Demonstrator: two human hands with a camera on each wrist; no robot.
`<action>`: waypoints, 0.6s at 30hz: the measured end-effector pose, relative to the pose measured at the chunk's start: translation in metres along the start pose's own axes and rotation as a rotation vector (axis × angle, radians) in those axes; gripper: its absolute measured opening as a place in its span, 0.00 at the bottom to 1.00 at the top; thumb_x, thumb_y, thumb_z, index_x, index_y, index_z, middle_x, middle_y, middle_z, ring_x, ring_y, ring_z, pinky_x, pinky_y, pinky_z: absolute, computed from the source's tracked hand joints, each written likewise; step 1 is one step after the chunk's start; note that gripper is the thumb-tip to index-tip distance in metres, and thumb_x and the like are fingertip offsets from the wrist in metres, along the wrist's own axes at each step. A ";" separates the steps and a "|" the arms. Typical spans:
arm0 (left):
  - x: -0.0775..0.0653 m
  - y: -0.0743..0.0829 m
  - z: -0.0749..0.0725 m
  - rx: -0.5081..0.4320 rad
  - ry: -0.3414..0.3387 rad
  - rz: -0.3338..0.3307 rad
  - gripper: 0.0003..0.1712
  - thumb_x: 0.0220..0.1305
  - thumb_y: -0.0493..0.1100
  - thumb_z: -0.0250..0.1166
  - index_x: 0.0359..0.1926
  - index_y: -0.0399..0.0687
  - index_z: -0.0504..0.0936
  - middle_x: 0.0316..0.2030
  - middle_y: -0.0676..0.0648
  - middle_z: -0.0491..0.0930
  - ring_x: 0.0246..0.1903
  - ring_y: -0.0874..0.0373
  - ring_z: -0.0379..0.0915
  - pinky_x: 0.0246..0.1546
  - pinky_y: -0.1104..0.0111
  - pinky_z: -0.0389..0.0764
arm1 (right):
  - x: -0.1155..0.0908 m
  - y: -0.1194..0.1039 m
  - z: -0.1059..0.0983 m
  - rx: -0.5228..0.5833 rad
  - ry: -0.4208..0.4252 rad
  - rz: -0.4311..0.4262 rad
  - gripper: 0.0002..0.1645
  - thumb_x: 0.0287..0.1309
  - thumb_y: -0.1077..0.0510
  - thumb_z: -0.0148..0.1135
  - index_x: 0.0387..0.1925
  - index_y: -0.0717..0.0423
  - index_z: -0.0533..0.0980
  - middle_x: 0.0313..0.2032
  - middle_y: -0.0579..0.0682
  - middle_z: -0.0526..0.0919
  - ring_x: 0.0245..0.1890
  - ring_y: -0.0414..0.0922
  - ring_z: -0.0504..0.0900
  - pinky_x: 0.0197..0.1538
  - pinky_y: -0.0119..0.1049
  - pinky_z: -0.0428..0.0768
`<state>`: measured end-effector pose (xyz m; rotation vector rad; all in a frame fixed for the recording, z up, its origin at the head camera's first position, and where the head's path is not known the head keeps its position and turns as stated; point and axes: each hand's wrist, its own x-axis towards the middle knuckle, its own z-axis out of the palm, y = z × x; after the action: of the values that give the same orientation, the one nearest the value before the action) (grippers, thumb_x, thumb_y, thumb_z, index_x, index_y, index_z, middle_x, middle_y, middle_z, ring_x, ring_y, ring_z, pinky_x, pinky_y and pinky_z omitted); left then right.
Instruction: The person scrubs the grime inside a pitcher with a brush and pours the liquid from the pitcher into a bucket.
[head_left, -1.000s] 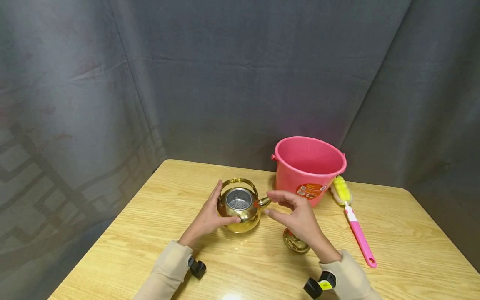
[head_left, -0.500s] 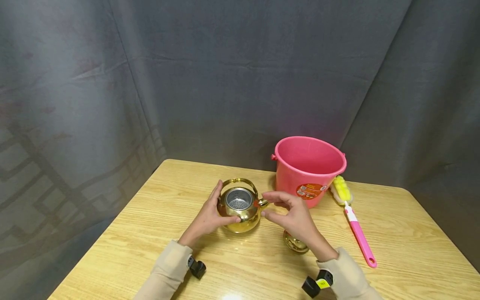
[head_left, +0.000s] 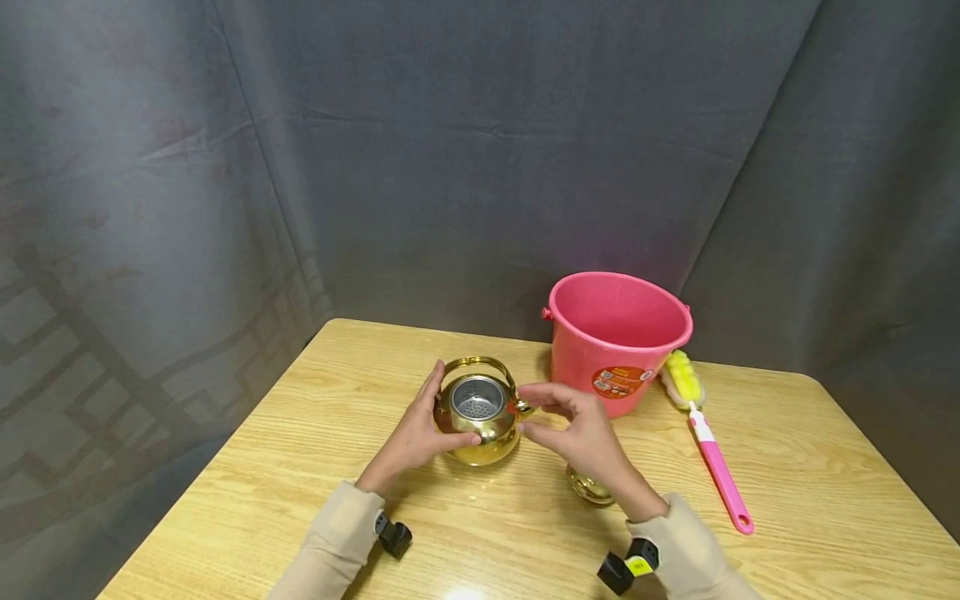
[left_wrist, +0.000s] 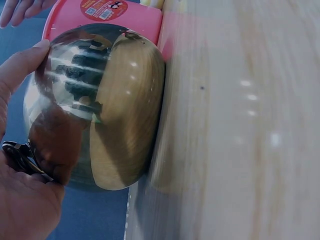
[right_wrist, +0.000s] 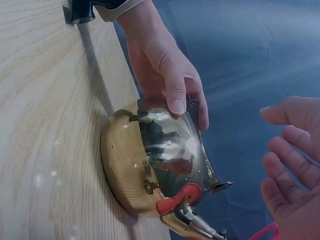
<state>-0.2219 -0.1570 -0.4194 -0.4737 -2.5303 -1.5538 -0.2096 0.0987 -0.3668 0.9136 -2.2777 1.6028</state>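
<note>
A gold teapot [head_left: 487, 450] stands on the wooden table with its lid off, a perforated steel strainer [head_left: 478, 398] in its mouth. Its hoop handle [head_left: 480, 361] is raised, and the spout [right_wrist: 192, 220], red at the base, points right. My left hand [head_left: 412, 433] grips the pot's left side, thumb in front and fingers behind; the right wrist view shows the thumb on the shiny wall. Beside the spout, my right hand [head_left: 577, 425] is held with fingers loosely bent, apart from the pot and holding nothing. A gold lid [head_left: 590, 487] lies below it, partly hidden by that hand.
A pink bucket [head_left: 566, 362] with a red label stands behind the right hand. Right of it lies a bottle brush [head_left: 716, 467] with a yellow sponge head and pink handle, head against the bucket's side. Grey curtain [head_left: 480, 167] hangs behind the table [head_left: 300, 467].
My right hand has shifted slightly left, closer to the teapot's spout. The left hand and the teapot have stayed in place.
</note>
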 end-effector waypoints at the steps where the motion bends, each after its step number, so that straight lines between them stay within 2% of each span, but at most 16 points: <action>1: 0.000 0.000 0.000 0.001 0.000 0.001 0.71 0.43 0.52 0.81 0.77 0.48 0.39 0.75 0.47 0.38 0.72 0.46 0.41 0.69 0.50 0.47 | 0.000 0.000 0.001 0.002 -0.001 -0.002 0.24 0.47 0.65 0.75 0.49 0.62 0.81 0.44 0.55 0.85 0.46 0.53 0.82 0.52 0.47 0.79; 6: 0.000 0.000 0.000 0.009 -0.002 -0.004 0.72 0.43 0.52 0.81 0.77 0.49 0.39 0.75 0.48 0.38 0.72 0.47 0.39 0.69 0.49 0.46 | 0.002 -0.001 0.004 0.011 -0.005 -0.011 0.23 0.47 0.65 0.75 0.49 0.61 0.81 0.44 0.57 0.85 0.46 0.45 0.82 0.52 0.51 0.78; 13: 0.000 -0.001 0.000 -0.015 -0.005 0.011 0.71 0.44 0.51 0.80 0.77 0.48 0.39 0.75 0.47 0.38 0.71 0.46 0.43 0.68 0.51 0.50 | 0.003 0.000 0.007 0.030 -0.019 -0.011 0.24 0.48 0.65 0.75 0.49 0.62 0.81 0.45 0.58 0.84 0.46 0.59 0.81 0.52 0.52 0.79; 18: 0.000 -0.001 0.000 -0.019 -0.005 0.025 0.70 0.45 0.50 0.80 0.77 0.47 0.39 0.75 0.45 0.38 0.71 0.43 0.43 0.68 0.50 0.51 | 0.003 -0.003 0.008 0.030 -0.026 -0.015 0.24 0.47 0.65 0.75 0.49 0.63 0.80 0.44 0.58 0.84 0.46 0.58 0.81 0.51 0.52 0.79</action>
<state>-0.2221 -0.1573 -0.4203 -0.5102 -2.5060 -1.5716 -0.2090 0.0894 -0.3661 0.9619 -2.2639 1.6330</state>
